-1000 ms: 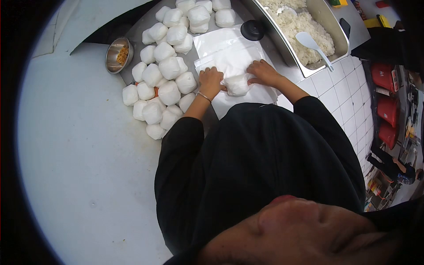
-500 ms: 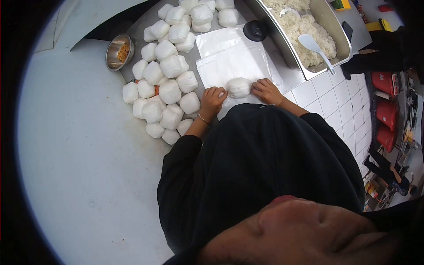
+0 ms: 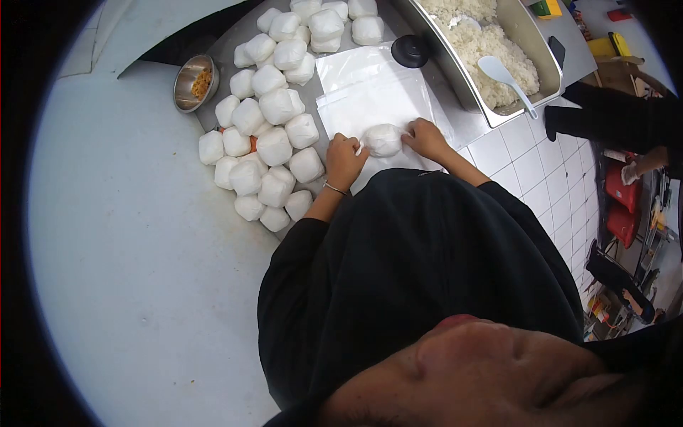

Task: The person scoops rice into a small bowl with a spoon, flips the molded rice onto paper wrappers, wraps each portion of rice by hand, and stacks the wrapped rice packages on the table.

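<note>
Here, the left hand (image 3: 345, 159) is pinching one end; the parcel (image 3: 383, 140) is lying between, on the sheets (image 3: 373, 102), its long axis running hand to hand; the right hand (image 3: 426, 139) is pinching the other, neither sitting nearer!

The wrapped parcel (image 3: 383, 140) and rice (image 3: 514, 48) were white, the serving paddle (image 3: 495, 69) pale blue, the sleeves (image 3: 293, 267) black, the floor tiles (image 3: 528, 171) white, grid-lined.

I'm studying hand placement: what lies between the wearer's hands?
A white wrapped bundle lies between the left hand and right hand, in the head view.
</note>
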### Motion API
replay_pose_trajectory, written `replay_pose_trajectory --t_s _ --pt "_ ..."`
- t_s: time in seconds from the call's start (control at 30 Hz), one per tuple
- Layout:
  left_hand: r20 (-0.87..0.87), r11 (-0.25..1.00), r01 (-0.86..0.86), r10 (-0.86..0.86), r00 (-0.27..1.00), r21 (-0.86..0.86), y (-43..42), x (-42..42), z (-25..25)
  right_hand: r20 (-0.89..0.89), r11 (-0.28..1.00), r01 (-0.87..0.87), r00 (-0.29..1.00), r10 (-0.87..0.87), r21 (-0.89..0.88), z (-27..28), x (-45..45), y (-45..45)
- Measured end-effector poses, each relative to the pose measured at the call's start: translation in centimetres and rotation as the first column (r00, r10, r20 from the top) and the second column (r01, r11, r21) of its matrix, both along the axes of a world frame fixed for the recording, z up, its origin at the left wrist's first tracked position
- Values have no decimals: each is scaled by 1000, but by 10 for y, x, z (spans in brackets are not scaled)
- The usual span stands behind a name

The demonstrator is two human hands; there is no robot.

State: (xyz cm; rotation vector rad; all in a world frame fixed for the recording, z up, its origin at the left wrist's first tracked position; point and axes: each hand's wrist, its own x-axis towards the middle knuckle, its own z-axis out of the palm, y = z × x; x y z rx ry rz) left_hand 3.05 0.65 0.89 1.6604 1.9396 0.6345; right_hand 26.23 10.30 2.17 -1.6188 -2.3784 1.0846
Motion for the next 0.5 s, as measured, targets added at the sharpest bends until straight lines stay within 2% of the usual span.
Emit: replay_pose_trajectory --t_s 0.03,0.07,0.1,0.13,0.17,0.2,0.23,0.27,0.3,0.33,0.37,0.4,0.43,0.47,0.5 --pt "100 999 14 -18 995 40 3 -2 0 -91 999 -42 995 43 7 1 1 2" --pt "356 995 -51 80 931 -91 7 -7 0 -182 996 -87 979 89 18 1 0 5" --pt "571 969 -79 203 796 -235 11 -12 7 -404 995 -25 914 -18 -100 6 -2 6" --pt "725 923 -67 341 598 -378 13 -14 12 -589 973 5 795 -144 -231 10 -3 6" --pt "874 943 -1 308 375 -332 12 -14 18 -722 932 1 633 -281 -362 15 -4 6" --pt "958 962 51 259 124 -267 11 -13 25 -756 839 -9 438 -486 -545 19 -6 4" --pt "970 979 84 198 -138 -188 10 -10 36 -713 755 -61 384 -586 -653 41 -15 2" --pt "951 968 199 196 -241 -150 6 -7 42 -651 656 -117 335 -681 -746 62 -23 -2" --pt "957 967 178 217 -191 -184 5 2 65 -573 545 -179 293 -766 -819 75 -29 -4" --pt "961 965 153 237 -140 -215 7 13 99 -591 551 -216 312 -744 -806 81 -35 -5" --pt "963 962 123 256 -88 -245 8 18 117 -610 580 -197 327 -721 -791 81 -37 -4" --pt "983 968 171 178 55 -185 11 16 107 -629 608 -182 342 -698 -773 80 -40 -2" --pt "977 980 102 158 140 -173 8 15 98 -648 636 -170 359 -672 -753 84 -45 0" --pt "964 988 30 144 224 -155 5 14 89 -660 679 -79 338 -671 -730 89 -49 -1" --pt "942 990 -38 138 307 -133 4 14 90 -720 777 -2 377 -583 -629 97 -53 3"
